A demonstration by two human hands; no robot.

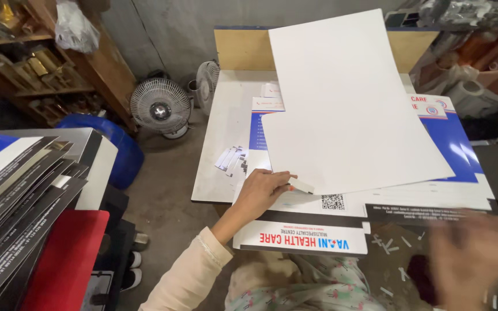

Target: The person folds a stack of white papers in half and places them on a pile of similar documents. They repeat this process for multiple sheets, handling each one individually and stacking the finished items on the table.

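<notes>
Pinning the white sheet (353, 109) by its near corner, your left hand (263, 193) has its fingers pinched on that edge atop the printed boards (451, 144) on the table (226, 132); your right hand (471, 259) is blurred, its grip unclear; next, probably square the sheet.

Two table fans (161, 107) stand at ten o'clock, one large white sheet (347, 98) lies at twelve, one blue tub (123, 151) sits at nine.
</notes>
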